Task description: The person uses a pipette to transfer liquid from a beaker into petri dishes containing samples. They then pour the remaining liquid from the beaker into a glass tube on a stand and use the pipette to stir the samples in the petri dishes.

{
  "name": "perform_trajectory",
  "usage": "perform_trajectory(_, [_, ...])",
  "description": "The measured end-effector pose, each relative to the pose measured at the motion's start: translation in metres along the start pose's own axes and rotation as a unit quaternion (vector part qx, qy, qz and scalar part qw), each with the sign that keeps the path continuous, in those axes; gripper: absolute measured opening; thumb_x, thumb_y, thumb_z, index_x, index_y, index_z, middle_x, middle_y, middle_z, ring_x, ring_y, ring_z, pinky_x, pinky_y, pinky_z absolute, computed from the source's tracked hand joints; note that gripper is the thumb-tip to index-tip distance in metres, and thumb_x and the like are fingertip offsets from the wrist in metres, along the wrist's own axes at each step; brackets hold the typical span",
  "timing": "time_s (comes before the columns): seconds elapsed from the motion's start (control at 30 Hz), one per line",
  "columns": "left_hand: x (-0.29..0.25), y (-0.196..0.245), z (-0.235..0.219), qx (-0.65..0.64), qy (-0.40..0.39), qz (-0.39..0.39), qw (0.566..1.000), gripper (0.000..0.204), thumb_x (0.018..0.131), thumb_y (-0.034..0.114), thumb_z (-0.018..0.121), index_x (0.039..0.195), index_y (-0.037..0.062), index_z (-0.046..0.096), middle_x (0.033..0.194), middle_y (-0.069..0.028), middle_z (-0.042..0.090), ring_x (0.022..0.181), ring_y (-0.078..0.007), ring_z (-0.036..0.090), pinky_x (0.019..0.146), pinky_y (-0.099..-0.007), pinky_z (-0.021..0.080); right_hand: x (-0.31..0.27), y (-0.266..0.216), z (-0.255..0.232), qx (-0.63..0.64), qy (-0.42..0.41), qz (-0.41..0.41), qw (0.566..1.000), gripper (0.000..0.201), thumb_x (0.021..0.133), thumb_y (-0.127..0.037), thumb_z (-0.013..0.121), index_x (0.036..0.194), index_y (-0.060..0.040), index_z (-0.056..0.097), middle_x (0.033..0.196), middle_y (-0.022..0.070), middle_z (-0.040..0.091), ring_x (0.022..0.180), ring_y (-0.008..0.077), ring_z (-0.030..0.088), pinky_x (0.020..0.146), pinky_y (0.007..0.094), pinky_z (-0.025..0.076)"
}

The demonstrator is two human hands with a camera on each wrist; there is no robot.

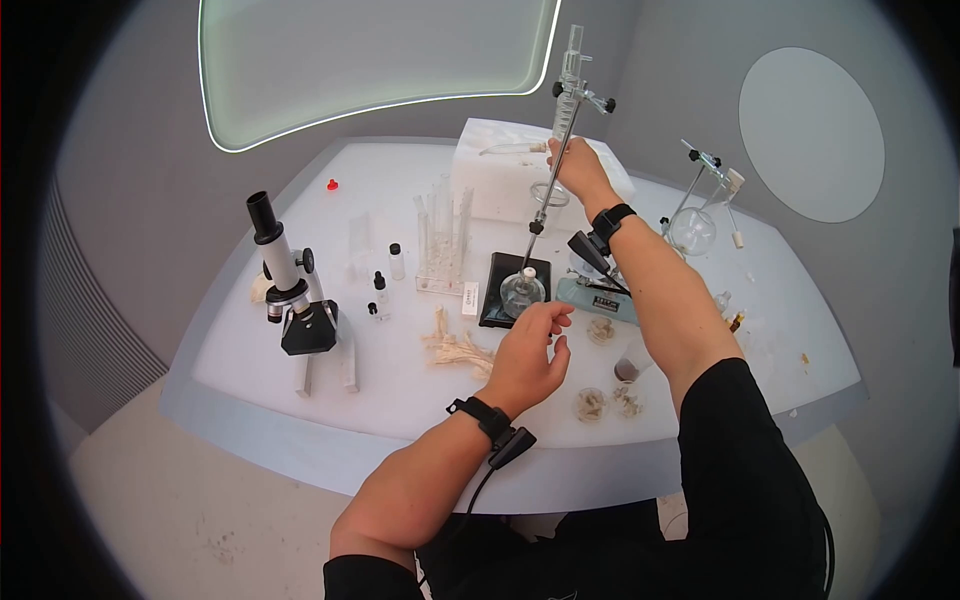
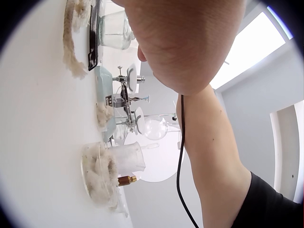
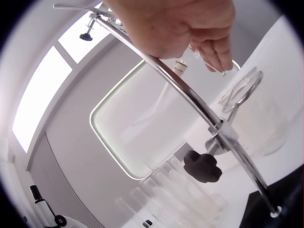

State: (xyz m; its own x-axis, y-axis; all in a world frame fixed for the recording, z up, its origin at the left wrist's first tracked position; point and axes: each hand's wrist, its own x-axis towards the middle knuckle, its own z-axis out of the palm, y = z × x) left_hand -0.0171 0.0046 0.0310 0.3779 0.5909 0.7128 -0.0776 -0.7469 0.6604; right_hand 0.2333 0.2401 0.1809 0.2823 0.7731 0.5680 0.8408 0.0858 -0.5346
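Observation:
A glass condenser [image 1: 565,118] is clamped high on a metal stand with a rod [image 1: 549,200]. My right hand [image 1: 580,170] grips its lower end, behind the rod; in the right wrist view a thin glass tip [image 3: 222,73] shows beside the curled fingers. Below that hand, a metal ring [image 3: 247,88] is clamped to the rod. A small glass flask [image 1: 522,296] with a pale stopper sits on the stand's black base [image 1: 493,312]. Just in front of it is my left hand [image 1: 530,355], fingers loosely bent and holding nothing. It partly covers the flask [image 2: 114,31] in the left wrist view.
A microscope [image 1: 300,290] stands at left, near a rack of test tubes [image 1: 440,250] and small bottles [image 1: 380,285]. Right of the stand are a balance [image 1: 585,295], dishes of fibre [image 1: 590,405], a beaker [image 1: 632,362] and a clamped round flask [image 1: 692,232]. A white block [image 1: 490,190] is behind.

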Motion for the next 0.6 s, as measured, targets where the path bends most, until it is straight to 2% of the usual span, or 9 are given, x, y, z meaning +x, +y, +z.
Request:
perform_trajectory(0.03, [0.000,-0.001,0.001,-0.002,0.001,0.003,1.000,0.048,0.093,-0.009,0.071,0.139,0.0025,0.062,0.117,-0.0103,0.070,0.100,-0.0231,0.069,0.089,-0.0349,0.059,0.001,0.001,0.002,0.043,-0.005,0.011,0.999,0.057,0.116,-0.046,0.066,0.118,0.0106,0.069,0.099,0.0169,0.082,0.084,0.0257,0.078,0.078,0.0395,0.061])
perform_trajectory(0.07, [0.000,-0.001,0.001,-0.002,0.000,0.004,1.000,0.048,0.093,-0.009,0.071,0.139,0.0025,0.062,0.117,-0.0103,0.070,0.100,-0.0231,0.069,0.089,-0.0349,0.059,0.001,0.004,0.002,0.043,-0.004,0.012,0.999,0.057,0.116,-0.046,0.066,0.118,0.0106,0.069,0.099,0.0169,0.082,0.084,0.0257,0.078,0.078,0.0395,0.061])
perform_trajectory(0.13, [0.000,-0.001,0.001,-0.001,0.000,0.004,1.000,0.049,0.093,-0.009,0.071,0.140,0.0025,0.062,0.117,-0.0104,0.070,0.100,-0.0232,0.069,0.089,-0.0350,0.059,-0.006,-0.003,-0.004,0.095,-0.027,0.056,0.994,0.058,0.116,-0.051,0.064,0.118,0.0065,0.070,0.103,0.0252,0.082,0.101,0.0402,0.081,0.087,0.0467,0.061])
perform_trajectory(0.17, [-0.001,-0.001,0.001,-0.001,0.000,0.004,1.000,0.049,0.093,-0.009,0.071,0.140,0.0025,0.062,0.117,-0.0104,0.070,0.100,-0.0232,0.069,0.089,-0.0350,0.059,-0.008,-0.007,-0.007,0.095,-0.027,0.056,0.993,0.058,0.116,-0.051,0.064,0.118,0.0065,0.070,0.103,0.0252,0.082,0.101,0.0402,0.081,0.087,0.0467,0.061])
perform_trajectory(0.23, [-0.001,-0.002,0.000,-0.002,-0.001,0.002,1.000,0.049,0.093,-0.009,0.071,0.140,0.0025,0.062,0.117,-0.0105,0.070,0.101,-0.0233,0.070,0.089,-0.0351,0.059,-0.008,-0.001,-0.010,0.121,-0.039,0.031,0.991,0.047,0.117,-0.039,0.066,0.125,0.0080,0.069,0.101,0.0135,0.080,0.085,0.0199,0.075,0.076,0.0357,0.060])
perform_trajectory(0.27, [-0.001,-0.001,0.000,-0.002,-0.002,0.002,1.000,0.049,0.093,-0.009,0.071,0.140,0.0025,0.062,0.117,-0.0105,0.070,0.101,-0.0233,0.070,0.089,-0.0351,0.059,-0.008,0.003,-0.012,0.121,-0.039,0.032,0.991,0.047,0.117,-0.039,0.066,0.125,0.0080,0.069,0.101,0.0135,0.080,0.085,0.0199,0.075,0.076,0.0357,0.060])
perform_trajectory(0.37, [-0.001,-0.001,-0.001,0.002,-0.005,0.002,1.000,0.049,0.093,-0.008,0.070,0.140,0.0045,0.062,0.120,-0.0111,0.071,0.103,-0.0256,0.072,0.090,-0.0372,0.063,-0.014,0.007,-0.028,0.156,-0.069,0.048,0.984,0.045,0.118,-0.037,0.064,0.134,0.0055,0.067,0.111,0.0147,0.079,0.100,0.0215,0.077,0.085,0.0366,0.061])
perform_trajectory(0.43, [-0.001,-0.002,0.000,-0.002,0.000,-0.002,1.000,0.050,0.094,-0.009,0.072,0.141,0.0025,0.062,0.118,-0.0104,0.071,0.101,-0.0230,0.070,0.090,-0.0350,0.060,-0.021,0.012,-0.043,0.140,-0.078,0.033,0.986,0.050,0.117,-0.037,0.063,0.141,0.0075,0.063,0.129,0.0242,0.080,0.116,0.0288,0.081,0.099,0.0400,0.060])
perform_trajectory(0.6, [-0.001,-0.002,-0.001,0.006,-0.004,0.002,1.000,0.050,0.094,-0.009,0.072,0.142,0.0025,0.062,0.118,-0.0103,0.072,0.102,-0.0225,0.070,0.089,-0.0345,0.060,-0.070,0.008,-0.104,0.174,-0.106,0.027,0.979,0.044,0.119,-0.032,0.061,0.144,0.0042,0.063,0.137,0.0218,0.078,0.127,0.0270,0.078,0.107,0.0384,0.059])
